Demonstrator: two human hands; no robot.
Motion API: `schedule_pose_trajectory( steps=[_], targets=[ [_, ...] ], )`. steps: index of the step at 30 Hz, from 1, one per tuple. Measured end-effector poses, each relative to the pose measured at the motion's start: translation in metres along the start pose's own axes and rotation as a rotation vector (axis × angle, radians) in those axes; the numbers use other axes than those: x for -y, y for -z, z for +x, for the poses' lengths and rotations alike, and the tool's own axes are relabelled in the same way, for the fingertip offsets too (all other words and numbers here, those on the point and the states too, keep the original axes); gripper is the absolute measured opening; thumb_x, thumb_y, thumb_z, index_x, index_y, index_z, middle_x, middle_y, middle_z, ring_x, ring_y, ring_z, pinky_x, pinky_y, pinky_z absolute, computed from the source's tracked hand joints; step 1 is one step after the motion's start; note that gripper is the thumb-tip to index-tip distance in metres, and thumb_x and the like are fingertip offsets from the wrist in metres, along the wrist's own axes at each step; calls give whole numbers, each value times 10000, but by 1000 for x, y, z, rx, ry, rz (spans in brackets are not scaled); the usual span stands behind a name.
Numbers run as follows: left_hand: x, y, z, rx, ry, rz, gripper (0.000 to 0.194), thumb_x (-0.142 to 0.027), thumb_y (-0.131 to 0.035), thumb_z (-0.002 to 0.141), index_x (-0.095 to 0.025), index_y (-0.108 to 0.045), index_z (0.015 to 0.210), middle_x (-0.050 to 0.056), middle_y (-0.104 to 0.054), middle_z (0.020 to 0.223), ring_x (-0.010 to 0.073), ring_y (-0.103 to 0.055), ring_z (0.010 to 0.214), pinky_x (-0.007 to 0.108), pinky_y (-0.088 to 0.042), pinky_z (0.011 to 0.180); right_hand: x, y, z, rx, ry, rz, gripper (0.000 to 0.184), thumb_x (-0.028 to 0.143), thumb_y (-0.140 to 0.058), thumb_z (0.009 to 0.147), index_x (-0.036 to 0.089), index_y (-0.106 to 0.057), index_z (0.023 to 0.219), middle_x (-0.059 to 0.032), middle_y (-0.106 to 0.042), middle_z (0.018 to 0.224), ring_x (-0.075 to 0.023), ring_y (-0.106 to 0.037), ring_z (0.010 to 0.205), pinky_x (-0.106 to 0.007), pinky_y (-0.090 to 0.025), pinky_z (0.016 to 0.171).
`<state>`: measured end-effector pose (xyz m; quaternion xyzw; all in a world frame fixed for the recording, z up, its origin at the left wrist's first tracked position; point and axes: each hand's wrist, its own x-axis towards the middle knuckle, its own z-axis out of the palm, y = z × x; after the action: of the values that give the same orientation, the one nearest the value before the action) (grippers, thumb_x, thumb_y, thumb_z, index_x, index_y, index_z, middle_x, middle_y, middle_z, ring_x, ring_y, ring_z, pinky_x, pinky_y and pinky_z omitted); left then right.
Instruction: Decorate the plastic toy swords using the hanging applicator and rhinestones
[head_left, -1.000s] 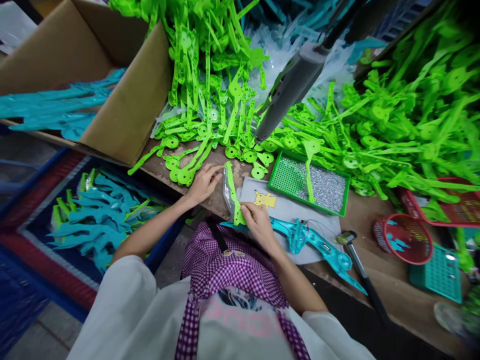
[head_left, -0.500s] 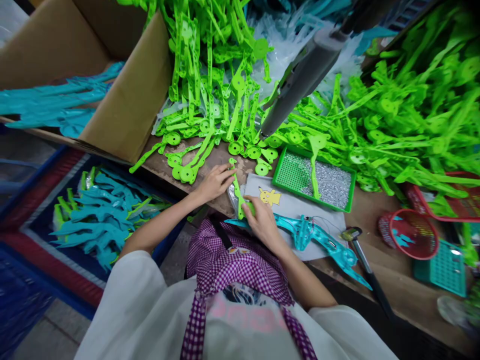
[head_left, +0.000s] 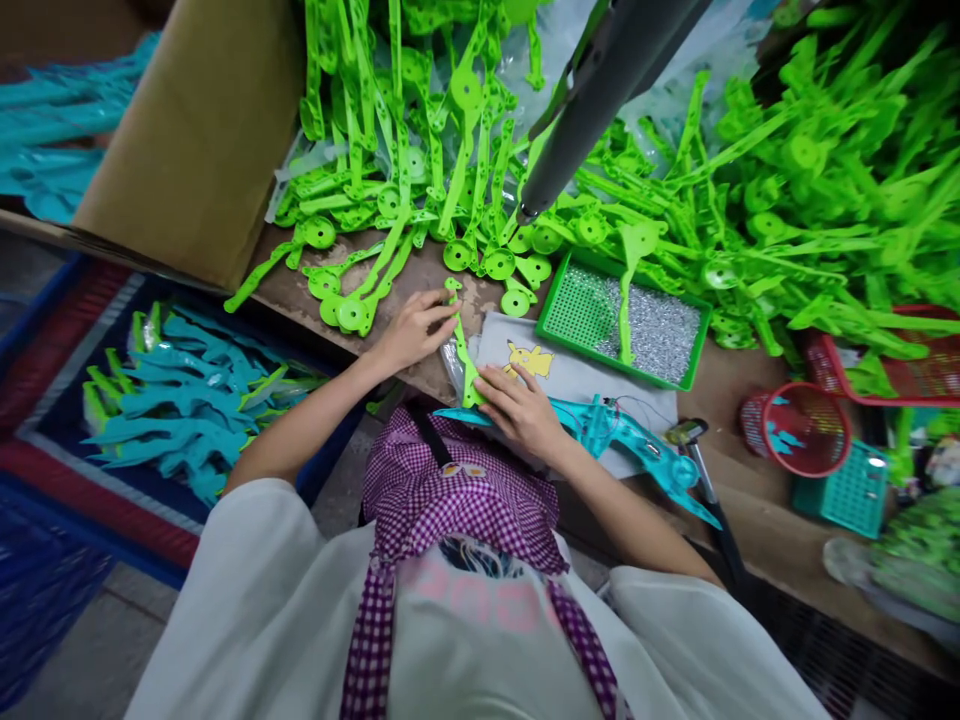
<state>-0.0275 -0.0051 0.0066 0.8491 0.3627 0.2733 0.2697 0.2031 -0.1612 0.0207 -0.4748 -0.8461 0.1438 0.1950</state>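
Note:
My left hand [head_left: 411,330] and my right hand [head_left: 523,408] both hold a long green plastic piece [head_left: 460,343] partly inside a clear plastic bag [head_left: 452,368] at the table's front edge. The left fingers pinch its upper end, the right hand presses its lower end. A teal plastic assembly [head_left: 630,450] with thin wires lies on a grey cloth [head_left: 585,380] bearing a yellow cartoon figure, just right of my right hand.
A big heap of green plastic pieces [head_left: 675,190] covers the back of the table. A green tray [head_left: 694,368] of small silver screws, a red basket [head_left: 806,430], a teal basket [head_left: 851,492], a screwdriver [head_left: 701,480], a hanging grey tool [head_left: 592,90], a cardboard box [head_left: 187,150], and a floor bin of teal pieces [head_left: 180,400].
The view has shifted downward and left. My right hand has flattened onto the lower end of the green piece, and my left fingers have moved up to its top end.

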Motion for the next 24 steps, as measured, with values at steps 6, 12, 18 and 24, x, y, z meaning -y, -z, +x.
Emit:
schedule_pose_trajectory(
  steps=[6, 12, 18, 24],
  targets=[
    [-3, -2, -2, -39, -44, 47, 337, -294, -514, 1004, -156, -697, 1251, 147, -680, 1305, 256, -645, 1224, 479, -522, 1064, -7, 2, -1, -47, 92, 39, 442, 319, -560, 1001, 201, -572, 1427, -138, -614, 1450, -255, -539, 1402, -516, -445, 1188],
    [-3, 0, -2, -29, -61, 48, 324, -305, -517, 996, -167, -709, 1218, 141, -659, 1363, 265, -581, 1336, 516, -481, 1134, -5, 2, 1, -54, 127, 63, 430, 246, -599, 978, 222, -587, 1407, -147, -635, 1422, -241, -608, 1328, -529, -418, 1208],
    [-6, 2, 0, 39, 42, -60, 385, -420, -592, 969, -184, -689, 1258, 135, -579, 1478, 270, -554, 1370, 506, -448, 1163, -11, 8, 2, -48, 119, 89, 312, 275, -577, 994, 217, -669, 1286, -116, -674, 1376, -237, -652, 1271, -590, -335, 1240],
    [-7, 3, 2, 54, 73, -72, 386, -445, -668, 917, -212, -706, 1223, 116, -588, 1472, 295, -467, 1445, 564, -355, 1211, -10, 10, 2, 50, 28, 135, 327, 300, -579, 986, 264, -677, 1296, -73, -647, 1418, -259, -527, 1413, -618, -325, 1237]
  ],
)
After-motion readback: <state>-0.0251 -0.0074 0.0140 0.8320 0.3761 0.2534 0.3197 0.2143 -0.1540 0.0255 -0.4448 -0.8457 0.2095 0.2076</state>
